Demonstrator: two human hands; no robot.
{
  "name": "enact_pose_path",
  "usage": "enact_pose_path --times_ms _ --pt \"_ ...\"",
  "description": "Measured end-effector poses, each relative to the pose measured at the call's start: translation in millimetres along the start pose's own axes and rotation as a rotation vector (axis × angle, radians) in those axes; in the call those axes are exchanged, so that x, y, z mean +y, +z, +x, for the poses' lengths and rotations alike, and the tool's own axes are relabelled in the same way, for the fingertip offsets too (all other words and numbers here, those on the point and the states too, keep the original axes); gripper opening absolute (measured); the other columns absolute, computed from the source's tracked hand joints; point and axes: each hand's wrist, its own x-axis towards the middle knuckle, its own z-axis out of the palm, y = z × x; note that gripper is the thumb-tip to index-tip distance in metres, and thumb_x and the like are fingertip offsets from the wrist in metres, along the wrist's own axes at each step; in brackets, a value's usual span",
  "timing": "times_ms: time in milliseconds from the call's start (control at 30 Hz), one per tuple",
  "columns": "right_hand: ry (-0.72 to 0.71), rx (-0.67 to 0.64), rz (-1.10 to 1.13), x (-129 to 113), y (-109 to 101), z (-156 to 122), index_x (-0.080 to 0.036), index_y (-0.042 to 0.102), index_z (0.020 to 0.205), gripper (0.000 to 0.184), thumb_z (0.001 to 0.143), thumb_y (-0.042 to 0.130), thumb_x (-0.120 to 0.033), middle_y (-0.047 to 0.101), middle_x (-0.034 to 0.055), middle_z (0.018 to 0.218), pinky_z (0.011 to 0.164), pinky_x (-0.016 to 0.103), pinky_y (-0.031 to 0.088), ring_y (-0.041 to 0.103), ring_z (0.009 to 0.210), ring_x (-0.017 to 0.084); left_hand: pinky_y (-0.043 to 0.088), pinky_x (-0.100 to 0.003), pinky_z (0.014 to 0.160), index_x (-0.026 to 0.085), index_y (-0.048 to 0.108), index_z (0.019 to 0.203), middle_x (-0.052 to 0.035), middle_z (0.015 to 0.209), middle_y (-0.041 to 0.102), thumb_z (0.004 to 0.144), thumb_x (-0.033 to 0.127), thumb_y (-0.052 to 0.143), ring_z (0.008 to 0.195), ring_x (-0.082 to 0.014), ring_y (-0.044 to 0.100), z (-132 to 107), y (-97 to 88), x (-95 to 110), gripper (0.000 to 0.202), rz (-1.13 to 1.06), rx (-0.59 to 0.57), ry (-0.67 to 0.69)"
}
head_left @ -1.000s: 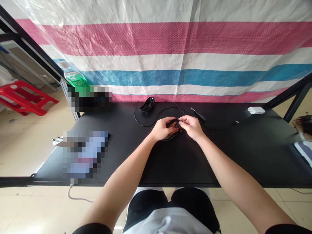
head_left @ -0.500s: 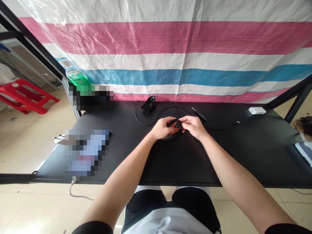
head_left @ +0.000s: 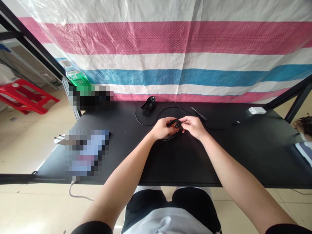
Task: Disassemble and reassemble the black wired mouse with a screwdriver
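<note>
An opened computer mouse [head_left: 175,127] lies low over the middle of the black table, its orange circuit board showing. My left hand [head_left: 161,129] grips it from the left, with the thumb over the board. At the mouse's right end, my right hand [head_left: 194,126] has thumb and fingers pinched together on the cable where it meets the housing; the fingers partly hide this spot. The black cable [head_left: 146,125] loops over the table behind my hands. Farther back rests the mouse's curved black top shell [head_left: 148,104], inner side showing.
A screwdriver [head_left: 199,114] lies behind my right hand. Toward the right are a small dark piece [head_left: 236,123] and a white charger [head_left: 257,110]. A blurred phone-like object [head_left: 90,152] is at left; a green-labelled bottle [head_left: 79,78] stands at the back left.
Almost nothing differs. Both hands keep their hold on the mouse and cable, with only a very slight shift of the fingers.
</note>
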Motion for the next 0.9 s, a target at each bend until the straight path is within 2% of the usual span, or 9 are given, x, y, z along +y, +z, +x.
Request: enact_pose_path --times_ms 333,600,733,900 --pt "0.009 0.016 -0.045 -2.8 2.4 -1.6 -0.015 0.07 0.075 0.02 0.059 0.072 -0.028 0.07 0.0032 0.061 0.047 0.029 0.051 0.06 0.046 0.015 0.052 -0.03 0.077 0.012 0.069 0.111 -0.0058 0.092 0.072 0.067 0.021 0.068 0.08 -0.0186 0.065 -1.7 -0.3 4.0 0.045 0.017 -0.016 -0.038" --pt "0.002 0.043 -0.067 -1.1 4.0 -1.5 -0.017 0.069 0.072 0.014 0.059 0.067 -0.023 0.069 0.0016 0.058 0.044 0.027 0.049 0.059 0.045 0.014 0.052 -0.03 0.079 0.012 0.069 0.111 -0.0057 0.094 0.072 0.067 0.02 0.067 0.085 -0.0193 0.066 -2.6 0.2 7.0 0.044 0.031 -0.016 -0.03" --pt "-0.01 0.046 -0.057 1.4 3.3 -0.8 -0.017 0.069 0.073 0.015 0.061 0.067 -0.025 0.07 0.0021 0.061 0.044 0.027 0.049 0.06 0.046 0.014 0.052 -0.031 0.083 0.012 0.069 0.111 -0.0059 0.095 0.072 0.068 0.021 0.068 0.088 -0.0204 0.066 -2.8 0.0 7.6 0.044 0.048 -0.013 -0.019" --pt "-0.025 0.06 -0.056 1.1 2.4 -0.7 -0.017 0.069 0.073 0.015 0.064 0.065 -0.028 0.068 0.0008 0.056 0.045 0.028 0.047 0.059 0.043 0.014 0.052 -0.034 0.087 0.012 0.068 0.113 -0.0071 0.1 0.072 0.069 0.021 0.068 0.092 -0.0221 0.066 -3.0 0.1 7.1 0.045 0.059 -0.004 -0.005"
